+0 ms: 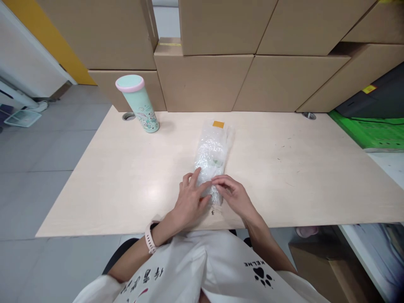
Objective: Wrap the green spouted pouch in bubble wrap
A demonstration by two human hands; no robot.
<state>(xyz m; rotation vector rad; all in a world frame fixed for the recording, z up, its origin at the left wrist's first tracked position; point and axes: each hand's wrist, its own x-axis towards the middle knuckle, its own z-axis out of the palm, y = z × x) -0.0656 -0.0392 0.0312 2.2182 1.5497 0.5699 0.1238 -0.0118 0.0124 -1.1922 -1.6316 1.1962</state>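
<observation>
A clear bubble-wrap bag [212,155] lies lengthwise on the pale wooden table [284,176], with an orange label at its far end. My left hand [191,198] rests on the bag's near end, fingers pressing down on the plastic. My right hand [232,194] pinches the same near end from the right side with thumb and fingertips. A pale watch band sits on my left wrist. What is inside the bag is too blurred to name.
A mint-green tumbler [139,103] with a pink lid stands at the table's far left beside a cable hole. Stacked cardboard boxes [221,63] line the far edge. A green mat [372,130] lies at right. A cardboard box [331,265] sits under the table.
</observation>
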